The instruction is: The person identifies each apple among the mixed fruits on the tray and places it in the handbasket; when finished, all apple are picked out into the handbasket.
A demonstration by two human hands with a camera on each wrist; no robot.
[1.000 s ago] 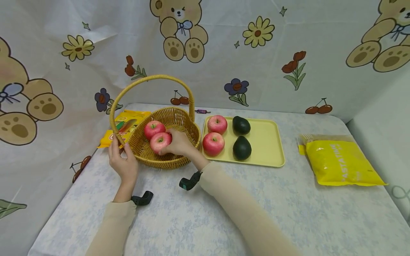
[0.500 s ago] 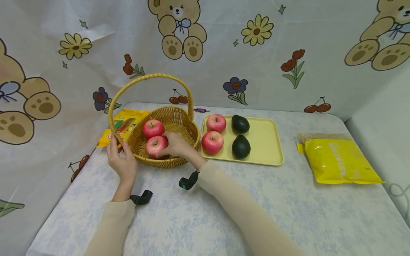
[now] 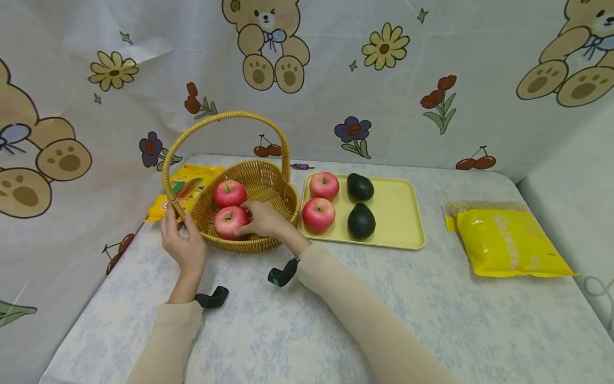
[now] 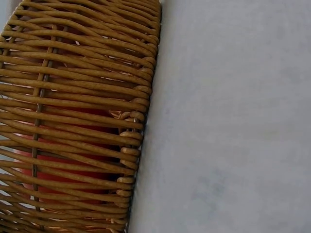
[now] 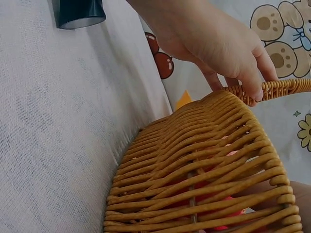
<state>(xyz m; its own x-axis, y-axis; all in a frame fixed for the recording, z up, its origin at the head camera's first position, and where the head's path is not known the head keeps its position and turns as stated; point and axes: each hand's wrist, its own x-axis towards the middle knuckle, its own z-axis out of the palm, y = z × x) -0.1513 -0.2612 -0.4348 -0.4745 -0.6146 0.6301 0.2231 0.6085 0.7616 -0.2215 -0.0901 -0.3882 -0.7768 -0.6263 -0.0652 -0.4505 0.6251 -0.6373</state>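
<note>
In the head view, a woven wicker basket [image 3: 240, 246] with a tall arched handle stands at the left of the table. My left hand [image 3: 185, 246] grips the foot of the handle; the right wrist view shows its fingers [image 5: 252, 87] curled round the wicker. Inside the basket lie two red apples, a back apple [image 3: 229, 193] and a front apple [image 3: 228, 223]. With my right hand [image 3: 265, 220] reaching over the near rim, I hold the front apple by its right side, thumb in front and fingers behind. Red shows through the weave [image 4: 73, 170] in the left wrist view.
Right of the basket is a yellow tray [image 3: 400, 213] with two apples [image 3: 318, 215] and two avocados [image 3: 362, 221]. A yellow packet [image 3: 165, 205] lies behind the basket's left side. A yellow pasta bag [image 3: 510, 242] lies far right, and a small purple wrapped item [image 3: 302, 167] at the back.
My right hand has moved the front apple left and slightly toward me inside the basket, its grip shifting to the apple's right side. The left hand keeps hold of the handle.
</note>
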